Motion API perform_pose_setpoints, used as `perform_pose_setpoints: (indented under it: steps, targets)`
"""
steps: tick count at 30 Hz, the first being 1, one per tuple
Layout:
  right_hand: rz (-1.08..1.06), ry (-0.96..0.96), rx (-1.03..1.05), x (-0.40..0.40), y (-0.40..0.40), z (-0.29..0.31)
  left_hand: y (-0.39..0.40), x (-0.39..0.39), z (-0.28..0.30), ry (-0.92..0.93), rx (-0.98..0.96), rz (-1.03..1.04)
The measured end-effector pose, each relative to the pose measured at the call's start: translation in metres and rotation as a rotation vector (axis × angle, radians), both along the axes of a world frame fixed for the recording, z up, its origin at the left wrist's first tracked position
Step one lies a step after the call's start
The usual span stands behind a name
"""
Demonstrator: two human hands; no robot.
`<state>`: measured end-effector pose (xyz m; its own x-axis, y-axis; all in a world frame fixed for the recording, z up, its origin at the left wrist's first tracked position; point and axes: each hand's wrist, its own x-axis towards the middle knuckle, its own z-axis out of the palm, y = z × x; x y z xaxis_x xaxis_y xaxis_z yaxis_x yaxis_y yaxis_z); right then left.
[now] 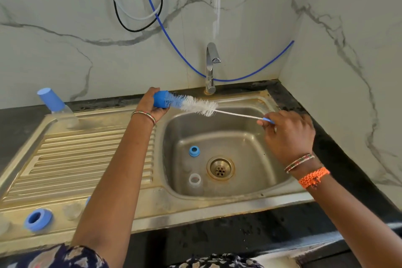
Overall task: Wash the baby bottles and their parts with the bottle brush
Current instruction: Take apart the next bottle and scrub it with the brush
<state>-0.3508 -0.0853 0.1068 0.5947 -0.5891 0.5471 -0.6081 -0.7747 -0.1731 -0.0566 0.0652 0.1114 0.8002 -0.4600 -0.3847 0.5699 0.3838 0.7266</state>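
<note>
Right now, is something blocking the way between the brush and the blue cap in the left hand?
No. The bottle brush already has its tip inside the blue cap, which the left hand holds.

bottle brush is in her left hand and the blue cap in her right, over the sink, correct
Not quite: the hands are swapped. The head view shows the right hand pinching the bottle brush handle and the left hand holding the blue cap, over the sink.

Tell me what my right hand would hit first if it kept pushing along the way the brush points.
Probably the blue cap in the left hand. The right hand pinches the bottle brush by its handle, aimed left at the cap, and the bristle tip is already inside it. Depth is unclear from this one view.
</note>
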Motion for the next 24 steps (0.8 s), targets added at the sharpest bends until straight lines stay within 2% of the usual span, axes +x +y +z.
perform_pose_setpoints:
  steps: [1, 3, 4, 5, 6, 8, 9, 10, 11, 12, 13, 14, 16, 17, 18, 19, 20, 21, 24]
  targets:
    - [0.023, 0.043, 0.191, 0.002, -0.001, 0.005, -0.001, 0.000, -0.001, -0.026, 0.015, -0.005]
    - [0.133, 0.187, 0.965, 0.005, -0.001, 0.018, 0.001, 0.003, -0.004, -0.108, 0.085, -0.040]
    - [0.154, 0.186, 1.278, 0.005, -0.002, 0.023, 0.001, 0.003, -0.005, -0.145, 0.115, -0.055]
    - [0.185, 0.180, 1.370, 0.005, -0.004, 0.023, 0.002, 0.002, -0.006, -0.166, 0.131, -0.060]
    - [0.215, 0.170, 1.261, 0.004, -0.005, 0.020, 0.002, 0.002, -0.008, -0.178, 0.140, -0.052]
    - [0.167, 0.158, 0.567, 0.001, -0.007, 0.008, 0.002, 0.000, -0.009, -0.183, 0.141, -0.016]
    - [0.119, 0.089, 0.228, 0.000, -0.006, 0.003, 0.001, 0.000, -0.011, -0.167, 0.126, -0.004]
    - [0.123, -0.011, -0.005, 0.000, -0.002, 0.000, 0.001, 0.001, -0.012, -0.142, 0.099, 0.008]
    - [0.129, -0.086, -0.103, 0.001, 0.000, -0.002, 0.001, 0.002, -0.013, -0.115, 0.072, 0.017]
    - [0.126, -0.120, -0.064, 0.004, 0.001, -0.002, 0.001, 0.003, -0.013, -0.094, 0.046, 0.023]
    - [0.114, -0.097, 0.089, 0.007, -0.001, -0.001, 0.002, 0.002, -0.013, -0.086, 0.021, 0.023]
    - [0.114, -0.015, 0.339, 0.008, -0.002, 0.003, 0.002, 0.003, -0.014, -0.092, -0.004, 0.017]
    - [0.194, 0.243, 1.088, 0.008, -0.002, 0.013, 0.005, 0.002, -0.011, -0.134, -0.050, -0.030]
    - [0.254, 0.274, 1.465, 0.006, -0.003, 0.017, 0.007, 0.000, -0.010, -0.152, -0.090, -0.059]
    - [0.304, 0.233, 1.723, 0.004, -0.005, 0.019, 0.009, 0.000, -0.009, -0.157, -0.145, -0.079]
    - [0.352, 0.178, 1.814, 0.003, -0.006, 0.018, 0.011, 0.000, -0.008, -0.152, -0.194, -0.097]
    - [0.367, 0.147, 1.778, 0.003, -0.006, 0.017, 0.014, 0.002, -0.008, -0.148, -0.224, -0.110]
    - [0.365, 0.142, 1.585, 0.003, -0.006, 0.015, 0.016, 0.005, -0.008, -0.149, -0.217, -0.126]
    - [0.206, 0.154, 0.599, 0.005, -0.001, 0.009, 0.021, 0.010, -0.005, -0.135, -0.040, -0.203]
